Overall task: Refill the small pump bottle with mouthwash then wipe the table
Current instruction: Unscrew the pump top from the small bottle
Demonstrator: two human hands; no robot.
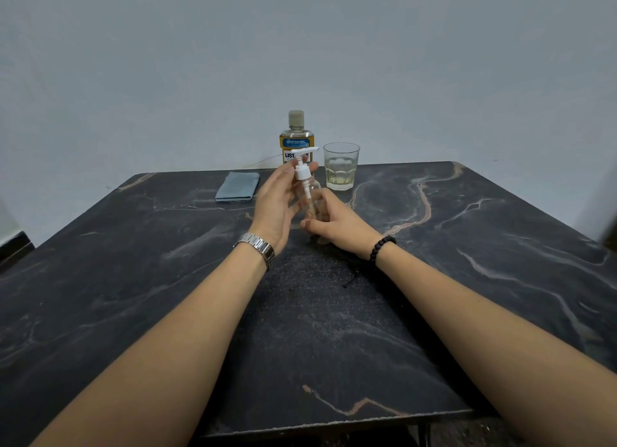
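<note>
Pump bottle [314, 203] gripped between both hands.

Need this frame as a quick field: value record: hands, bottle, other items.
left hand: fingers on the white pump head
right hand: wrapped around the small pump bottle
small pump bottle: clear, looks empty
mouthwash bottle: upright at far edge, cap on
glass: some yellowish liquid, right of mouthwash bottle
cloth: folded, blue, far left
table: dark marble pattern
</note>
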